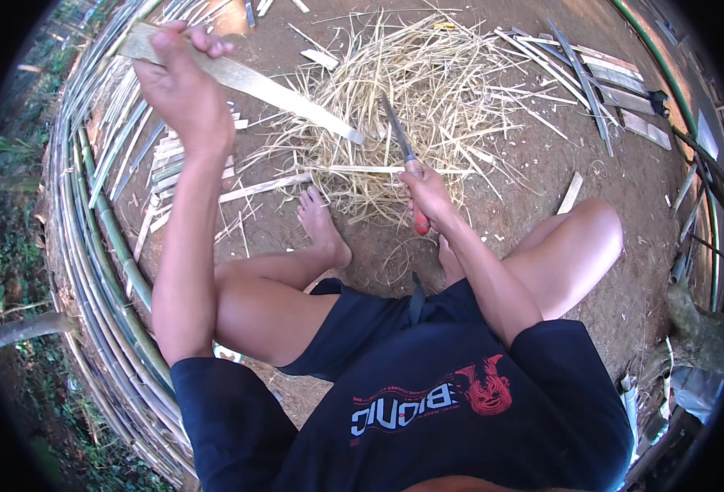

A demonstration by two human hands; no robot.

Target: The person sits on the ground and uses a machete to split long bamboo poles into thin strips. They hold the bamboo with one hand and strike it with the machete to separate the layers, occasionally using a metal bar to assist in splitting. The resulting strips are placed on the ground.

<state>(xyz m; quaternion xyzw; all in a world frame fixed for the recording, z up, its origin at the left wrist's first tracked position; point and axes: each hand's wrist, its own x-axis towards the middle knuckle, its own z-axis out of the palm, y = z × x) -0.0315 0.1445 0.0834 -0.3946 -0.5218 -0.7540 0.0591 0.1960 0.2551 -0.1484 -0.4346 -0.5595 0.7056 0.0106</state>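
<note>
My left hand (188, 86) is raised at the upper left, its fingers closed round a flat, pale bamboo slat (276, 98). The slat slants down to the right, its far end over a heap of shavings. In my right hand (429, 197), near the middle, is a knife (396, 127) with a red handle and a dark narrow blade. The blade points up and away, just right of the slat's end, with a gap between them. Beneath both lies a loose pile of thin bamboo shavings (403, 66) on the ground.
Long bamboo poles (107, 221) curve along the left side. Split bamboo pieces (169, 164) lie stacked beside my left forearm. More slats (624, 98) are at the upper right. My bare legs are bent either side of the pile, on brown dirt ground (534, 184).
</note>
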